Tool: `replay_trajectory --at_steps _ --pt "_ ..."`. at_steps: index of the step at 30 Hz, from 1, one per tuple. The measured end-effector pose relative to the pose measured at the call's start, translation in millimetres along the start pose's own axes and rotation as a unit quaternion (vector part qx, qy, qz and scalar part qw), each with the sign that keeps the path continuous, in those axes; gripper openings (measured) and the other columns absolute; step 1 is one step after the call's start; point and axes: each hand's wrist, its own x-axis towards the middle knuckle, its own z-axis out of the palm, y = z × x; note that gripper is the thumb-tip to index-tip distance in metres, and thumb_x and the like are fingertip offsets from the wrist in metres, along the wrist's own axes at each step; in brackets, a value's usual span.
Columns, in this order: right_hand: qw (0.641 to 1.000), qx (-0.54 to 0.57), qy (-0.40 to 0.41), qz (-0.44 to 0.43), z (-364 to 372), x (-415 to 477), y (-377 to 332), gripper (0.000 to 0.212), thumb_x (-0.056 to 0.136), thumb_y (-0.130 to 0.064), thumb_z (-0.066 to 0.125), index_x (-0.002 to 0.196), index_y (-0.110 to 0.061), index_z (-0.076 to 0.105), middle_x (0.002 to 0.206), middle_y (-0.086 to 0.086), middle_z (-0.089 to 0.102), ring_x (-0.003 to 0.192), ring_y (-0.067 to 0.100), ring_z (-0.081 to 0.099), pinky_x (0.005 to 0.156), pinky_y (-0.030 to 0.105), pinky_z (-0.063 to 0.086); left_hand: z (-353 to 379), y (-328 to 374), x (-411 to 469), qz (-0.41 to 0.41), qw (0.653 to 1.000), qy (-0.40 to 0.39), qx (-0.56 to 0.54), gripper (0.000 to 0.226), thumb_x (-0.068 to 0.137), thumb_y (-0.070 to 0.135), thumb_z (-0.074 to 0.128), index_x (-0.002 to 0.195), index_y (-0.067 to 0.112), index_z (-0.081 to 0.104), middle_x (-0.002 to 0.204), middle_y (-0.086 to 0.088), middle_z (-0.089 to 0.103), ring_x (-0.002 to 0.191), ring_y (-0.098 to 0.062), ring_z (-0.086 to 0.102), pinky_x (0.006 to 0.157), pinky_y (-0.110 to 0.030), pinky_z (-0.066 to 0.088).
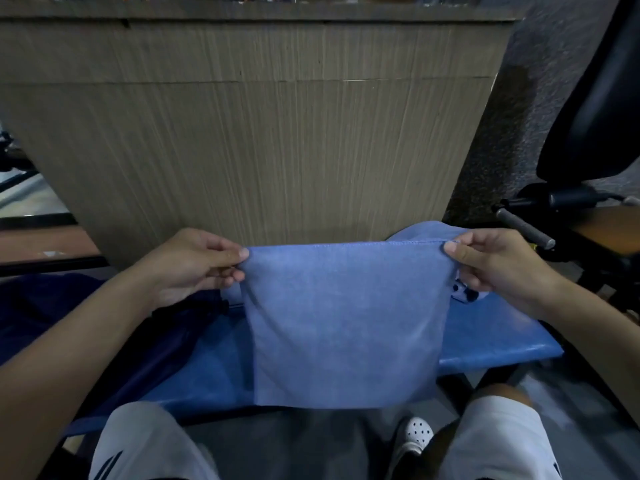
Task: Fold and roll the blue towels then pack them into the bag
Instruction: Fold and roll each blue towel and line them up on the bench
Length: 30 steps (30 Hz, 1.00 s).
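I'm pinching the blue towel (pixel 339 323) by its top corners, thumb against fingers in left hand (pixel 194 265) and right hand (pixel 498 268). It's hanging over the blue bench (pixel 491 341), and the dark fabric (pixel 86 317) at left is proving hard to identify.

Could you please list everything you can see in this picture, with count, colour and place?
held towel: one, blue, centre, hanging from its top corners.
other towel: at least one, blue, bunched behind it, right.
bag: one, dark navy, left of the held towel.
bench: one, blue, under the towels.
wooden panel: one, grey-brown, behind.
chair: one, black, far right.
shoe: one, white, floor below.
shorts: one pair, white, bottom edge.
left hand: pinches the towel's top left corner.
right hand: pinches its top right corner.
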Motion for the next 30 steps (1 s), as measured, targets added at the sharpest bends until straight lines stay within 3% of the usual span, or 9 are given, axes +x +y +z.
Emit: replay_trajectory --at_steps 5,9,13,17,22,25,28,30 --pt "0.999 0.013 0.046 -0.016 18.7 32.7 3.6 0.017 0.097 -0.009 0.056 0.079 -0.007 0.056 0.061 0.011 0.055 0.053 0.021 0.056 0.053 0.029 0.047 2.3 5.0 24.9 0.059 0.996 0.044 -0.059 0.003 0.091 0.003 0.062 0.090 0.003 0.065 0.070 -0.010 0.063 0.057 -0.013 0.065 0.056 -0.023 0.057" --pt "0.994 0.023 0.086 -0.060 26.0 48.0 -5.8 0.020 0.099 -0.012 0.053 0.079 -0.013 0.056 0.067 0.005 0.057 0.060 0.015 0.059 0.058 0.023 0.051 0.2 13.4 29.7 0.137 0.986 0.061 -0.070 0.006 0.093 0.003 0.059 0.091 0.004 0.065 0.065 -0.007 0.068 0.062 -0.015 0.066 0.065 -0.027 0.060" --pt "0.994 0.012 0.088 -0.064 29.8 38.0 2.0 0.018 0.099 -0.011 0.053 0.082 -0.010 0.058 0.068 0.008 0.058 0.060 0.013 0.058 0.058 0.022 0.049 -2.6 -1.7 21.6 0.155 0.985 0.059 -0.053 0.005 0.091 0.004 0.062 0.093 0.005 0.066 0.070 -0.010 0.071 0.067 -0.017 0.070 0.069 -0.027 0.060" --pt "0.999 -0.021 0.042 0.016 35.3 7.9 49.1 0.022 0.099 -0.010 0.051 0.078 -0.009 0.058 0.071 0.012 0.059 0.068 0.021 0.058 0.064 0.032 0.047 0.8 -51.4 10.9 0.114 0.993 0.044 -0.010 0.009 0.089 0.003 0.064 0.097 0.001 0.067 0.079 -0.017 0.073 0.071 -0.019 0.072 0.069 -0.026 0.061" --pt "0.984 -0.080 -0.048 0.150 46.1 -41.7 112.4 0.016 0.097 -0.005 0.054 0.082 -0.001 0.059 0.076 0.017 0.061 0.062 0.016 0.061 0.058 0.025 0.047 11.6 -141.0 -5.9 0.009 0.998 -0.002 0.058 0.008 0.089 -0.002 0.065 0.097 -0.005 0.064 0.095 -0.029 0.070 0.076 -0.024 0.074 0.065 -0.028 0.059" --pt "0.976 -0.094 -0.058 0.187 50.3 -64.1 130.1 0.021 0.096 0.001 0.053 0.075 0.000 0.057 0.065 0.020 0.060 0.055 0.021 0.052 0.054 0.027 0.044 13.9 -171.9 -15.4 -0.029 0.993 -0.039 0.108 0.004 0.091 0.002 0.065 0.095 0.001 0.065 0.085 -0.017 0.075 0.081 -0.029 0.074 0.060 -0.025 0.056" --pt "0.968 -0.102 -0.079 0.213 48.3 -75.1 131.4 0.019 0.095 0.002 0.053 0.077 0.002 0.058 0.062 0.020 0.058 0.049 0.018 0.052 0.053 0.030 0.041 13.8 -178.2 -20.6 -0.030 0.987 -0.060 0.147 0.006 0.092 0.003 0.063 0.095 -0.002 0.063 0.071 -0.009 0.074 0.067 -0.025 0.073 0.051 -0.020 0.049" --pt "0.965 -0.106 -0.088 0.224 45.7 -76.5 127.0 0.016 0.095 0.000 0.054 0.080 0.003 0.060 0.060 0.018 0.055 0.048 0.017 0.049 0.047 0.025 0.040 11.8 -175.1 -20.6 -0.025 0.983 -0.071 0.167 0.006 0.092 0.005 0.064 0.094 0.000 0.064 0.067 -0.010 0.072 0.061 -0.023 0.070 0.049 -0.019 0.045"
